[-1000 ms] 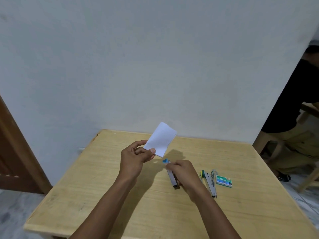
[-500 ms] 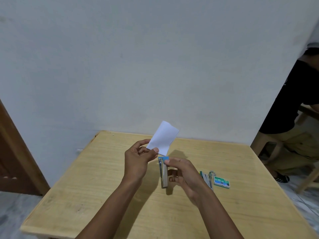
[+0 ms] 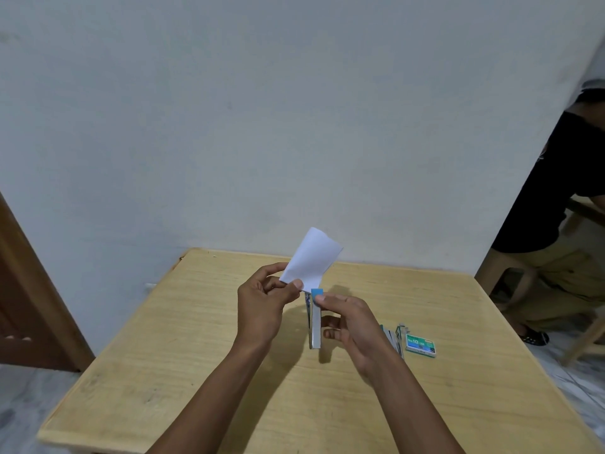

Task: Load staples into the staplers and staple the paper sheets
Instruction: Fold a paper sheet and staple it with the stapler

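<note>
My left hand (image 3: 262,303) pinches the lower corner of a small white paper sheet (image 3: 312,257), held upright above the wooden table (image 3: 196,355). My right hand (image 3: 352,326) grips a blue-tipped metal stapler (image 3: 315,319), held vertically with its blue end up. The stapler's top end meets the paper's lower edge right beside my left thumb. A second stapler (image 3: 394,340) lies on the table to the right, partly hidden behind my right wrist. Next to it lies a small green staple box (image 3: 420,345).
The table stands against a plain white wall (image 3: 294,126). A brown wooden door (image 3: 29,290) is at the left. A seated person in a black top (image 3: 563,191) is at the right, beyond the table's edge.
My right hand lifted the stapler from a low tilt near the table, turned it upright and brought its blue end up to the paper's lower edge. My left hand kept hold of the paper.
</note>
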